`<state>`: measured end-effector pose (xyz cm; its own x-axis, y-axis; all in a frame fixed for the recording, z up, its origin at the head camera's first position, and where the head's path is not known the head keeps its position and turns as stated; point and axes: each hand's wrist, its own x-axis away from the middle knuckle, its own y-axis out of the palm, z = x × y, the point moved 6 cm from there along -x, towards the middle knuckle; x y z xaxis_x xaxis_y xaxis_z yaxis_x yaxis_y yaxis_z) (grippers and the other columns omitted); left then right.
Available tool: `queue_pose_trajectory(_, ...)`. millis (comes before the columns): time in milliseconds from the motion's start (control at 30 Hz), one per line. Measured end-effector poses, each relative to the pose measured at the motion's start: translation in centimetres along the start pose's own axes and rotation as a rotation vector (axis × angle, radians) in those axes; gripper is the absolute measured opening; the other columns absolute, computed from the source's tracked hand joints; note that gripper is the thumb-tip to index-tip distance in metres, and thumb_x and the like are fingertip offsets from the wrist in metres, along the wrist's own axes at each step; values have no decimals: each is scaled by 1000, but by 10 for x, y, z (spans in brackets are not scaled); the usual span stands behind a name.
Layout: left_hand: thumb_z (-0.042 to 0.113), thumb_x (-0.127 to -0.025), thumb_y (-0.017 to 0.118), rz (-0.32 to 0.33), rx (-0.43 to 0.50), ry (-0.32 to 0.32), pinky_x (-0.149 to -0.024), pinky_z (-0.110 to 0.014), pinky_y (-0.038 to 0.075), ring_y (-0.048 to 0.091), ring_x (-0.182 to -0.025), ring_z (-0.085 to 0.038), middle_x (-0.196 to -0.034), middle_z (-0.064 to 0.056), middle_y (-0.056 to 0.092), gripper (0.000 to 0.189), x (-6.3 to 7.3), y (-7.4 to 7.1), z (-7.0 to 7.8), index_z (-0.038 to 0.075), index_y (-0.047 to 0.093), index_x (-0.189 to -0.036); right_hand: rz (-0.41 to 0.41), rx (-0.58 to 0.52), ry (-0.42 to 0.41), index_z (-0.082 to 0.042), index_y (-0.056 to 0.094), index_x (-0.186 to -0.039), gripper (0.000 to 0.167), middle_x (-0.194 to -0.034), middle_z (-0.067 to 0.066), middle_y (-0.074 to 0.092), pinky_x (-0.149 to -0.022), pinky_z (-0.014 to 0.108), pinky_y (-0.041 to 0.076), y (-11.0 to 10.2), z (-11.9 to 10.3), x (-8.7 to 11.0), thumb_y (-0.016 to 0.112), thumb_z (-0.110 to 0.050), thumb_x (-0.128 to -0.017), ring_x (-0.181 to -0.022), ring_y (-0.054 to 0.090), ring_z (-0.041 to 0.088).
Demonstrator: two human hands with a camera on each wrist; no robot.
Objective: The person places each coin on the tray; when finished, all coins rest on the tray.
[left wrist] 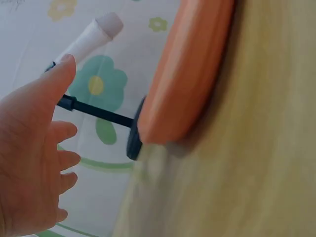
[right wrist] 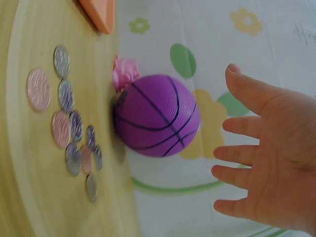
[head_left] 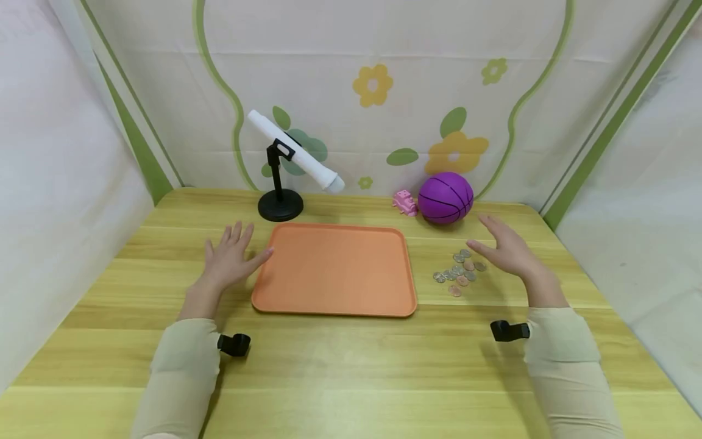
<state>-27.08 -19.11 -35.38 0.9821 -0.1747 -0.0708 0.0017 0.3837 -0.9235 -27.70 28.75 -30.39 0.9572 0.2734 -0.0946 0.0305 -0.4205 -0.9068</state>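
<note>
My left hand, fingers spread and holding nothing, hovers beside the left edge of an orange tray; its thumb overlaps the tray's rim in the head view. To the right, my right hand is also empty, its fingers extended above the table. Several silver and copper coins lie scattered just left of it. A purple basketball rests behind the coins, touching or close beside a small pink toy. Behind the tray's left corner stands a white microphone tilted on a black stand.
The wooden table meets a white curtain with flower prints at its back edge. More white fabric hangs along the left and right sides. A black wrist camera sits on the left sleeve, another camera on the right.
</note>
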Motion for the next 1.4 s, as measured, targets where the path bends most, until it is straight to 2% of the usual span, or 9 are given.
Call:
queue_pose_trajectory(167, 56, -84, 37, -39, 133, -5, -87, -64, -7, 0, -125, -40, -141, -21, 3, 79, -2, 14, -13, 9, 8, -140, -14, -132, 72, 1, 19, -136, 69, -135, 27, 18, -91, 58, 16, 5, 27, 7, 47, -39, -87, -120, 16, 46)
queue_pose_trajectory(433, 40, -89, 43, -78, 465, 77, -95, -55, 3, 2, -125, -40, -139, -22, 11, 66, -5, 33, -24, 4, 20, -138, 31, -363, 141, 5, 28, -132, 64, -131, 28, 27, -90, 55, 22, 23, 65, 17, 49, -34, -87, -118, 24, 44)
queue_pose_trajectory(567, 34, -89, 47, -67, 527, 99, -96, -53, 5, 5, -125, -41, -137, -22, 19, 60, -5, 39, -29, 2, 28, -135, 36, -424, 202, 4, 30, -132, 61, -130, 28, 29, -91, 54, 22, 37, 85, 20, 50, -33, -87, -117, 26, 43)
queue_pose_trajectory(733, 36, -88, 47, -87, 494, 84, -90, -59, -9, 0, -125, -40, -138, -23, 17, 58, -2, 44, -35, 6, 31, -135, 21, -451, 272, 2, 33, -131, 60, -129, 25, 33, -92, 52, 23, 53, 107, 24, 51, -33, -87, -117, 28, 41)
queue_pose_trajectory(933, 34, -88, 47, -92, 421, 104, -86, -60, -15, -1, -125, -42, -138, -24, 16, 54, -1, 42, -36, 9, 33, -135, 77, -518, 268, 6, 37, -128, 58, -128, 24, 36, -93, 48, 23, 63, 116, 24, 55, -30, -85, -118, 28, 38)
queue_pose_trajectory(1033, 35, -88, 47, -72, 346, 104, -85, -61, -14, 2, -125, -42, -138, -23, 17, 53, -1, 41, -36, 11, 35, -134, 117, -500, 254, 6, 42, -125, 54, -126, 24, 38, -93, 48, 23, 66, 118, 24, 56, -28, -84, -118, 28, 38)
queue_pose_trajectory(1167, 37, -88, 47, -54, 246, 100, -84, -64, -12, 5, -124, -42, -138, -22, 18, 52, 0, 42, -37, 14, 37, -133, 164, -403, 218, 5, 49, -118, 47, -124, 24, 41, -93, 49, 23, 68, 117, 22, 57, -26, -84, -116, 30, 40)
queue_pose_trajectory(1400, 38, -89, 44, -84, 217, 100, -83, -63, -15, 2, -125, -41, -139, -22, 14, 53, 3, 45, -36, 15, 33, -135, 174, -323, 179, 7, 51, -116, 43, -125, 26, 38, -92, 53, 20, 70, 116, 21, 54, -23, -86, -116, 27, 45)
